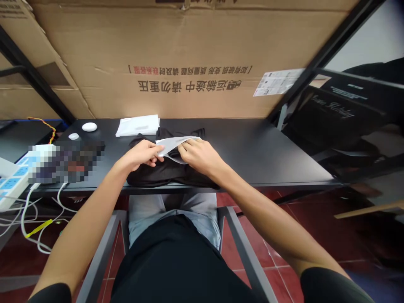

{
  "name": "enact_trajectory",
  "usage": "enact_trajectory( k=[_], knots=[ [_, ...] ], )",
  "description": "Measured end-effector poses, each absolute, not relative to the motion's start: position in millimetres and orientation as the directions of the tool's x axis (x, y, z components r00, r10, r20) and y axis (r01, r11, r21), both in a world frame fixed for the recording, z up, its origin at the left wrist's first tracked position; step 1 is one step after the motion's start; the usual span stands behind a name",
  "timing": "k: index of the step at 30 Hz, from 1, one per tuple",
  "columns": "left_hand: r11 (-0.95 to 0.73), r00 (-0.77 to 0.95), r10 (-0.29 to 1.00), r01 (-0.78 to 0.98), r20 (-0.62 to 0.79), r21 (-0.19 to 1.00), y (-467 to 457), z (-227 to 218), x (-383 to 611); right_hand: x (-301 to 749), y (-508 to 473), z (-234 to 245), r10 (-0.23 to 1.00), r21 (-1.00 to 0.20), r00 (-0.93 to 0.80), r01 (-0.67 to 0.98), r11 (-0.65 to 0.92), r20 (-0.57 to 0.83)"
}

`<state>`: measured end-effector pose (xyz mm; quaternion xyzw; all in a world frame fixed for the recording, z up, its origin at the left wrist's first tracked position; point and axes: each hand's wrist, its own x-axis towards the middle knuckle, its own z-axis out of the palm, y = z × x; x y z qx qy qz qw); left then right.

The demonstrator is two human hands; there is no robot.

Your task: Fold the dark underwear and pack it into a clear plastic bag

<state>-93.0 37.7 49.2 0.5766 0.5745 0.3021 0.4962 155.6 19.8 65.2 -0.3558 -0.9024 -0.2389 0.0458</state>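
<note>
1. Two hands here, both closed on the same thing, and pretty close together. The left hand [140, 155] pinches the left end of a pale translucent sheet [173, 145], and the right hand [199, 156] is curled over its right end, fingers clamped on it.
2. That sheet bows up a bit, just above a folded black garment [170, 174] lying at the near edge of the tabletop [252, 147], right in front of the person.
3. Just behind the garment sits a folded white packet [138, 125]. Off to the left are a round white puck [89, 126] and a smaller white disc [73, 136], no idea what they are.
4. Further left, a pixelated patch [66, 162] hides whatever's there, next to a white power strip [12, 181] with cables [31, 219] hanging down.
5. Behind it all stands a big cardboard panel [189, 42] with Chinese print and a paper label [277, 82]. Down below are grey jeans [173, 210] and a red tile floor [252, 248].
</note>
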Motion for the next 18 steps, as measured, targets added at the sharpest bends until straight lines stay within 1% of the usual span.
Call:
enact_trajectory(
  k=[2, 5, 7, 10, 12, 13, 16, 18],
  knots=[
    [0.183, 0.144, 0.965, 0.215, -0.217, 0.959, 45, 49, -90, 161, 24, 67, 0.531, 0.386, -0.753, 0.656, 0.648, 0.388],
    [0.150, 0.067, 0.986, 0.052, -0.153, 0.987, 57, 53, -94, 171, 31, 67, 0.366, 0.328, -0.741, 0.607, 0.724, 0.563],
    [0.093, 0.002, 0.996, -0.011, -0.093, 0.996, 67, 56, -103, 177, 33, 64, 0.267, 0.270, -0.750, 0.509, 0.818, 0.605],
    [-0.003, -0.151, 0.989, -0.077, -0.008, 0.997, 89, 62, -126, 185, 36, 57, 0.155, 0.186, -0.776, 0.331, 0.925, 0.611],
    [-0.046, -0.279, 0.960, -0.105, 0.015, 0.993, 107, 64, -143, 192, 39, 50, 0.134, 0.147, -0.774, 0.281, 0.948, 0.619],
    [-0.059, -0.333, 0.943, -0.115, 0.017, 0.992, 115, 64, -151, 195, 41, 46, 0.144, 0.127, -0.768, 0.281, 0.951, 0.624],
    [-0.067, -0.453, 0.892, -0.113, 0.008, 0.991, 139, 60, -173, 209, 48, 36, 0.209, 0.076, -0.737, 0.333, 0.940, 0.643],
    [-0.045, -0.499, 0.866, -0.072, 0.003, 0.996, 150, 55, -183, 218, 50, 31, 0.248, 0.049, -0.713, 0.368, 0.928, 0.656]
  ],
)
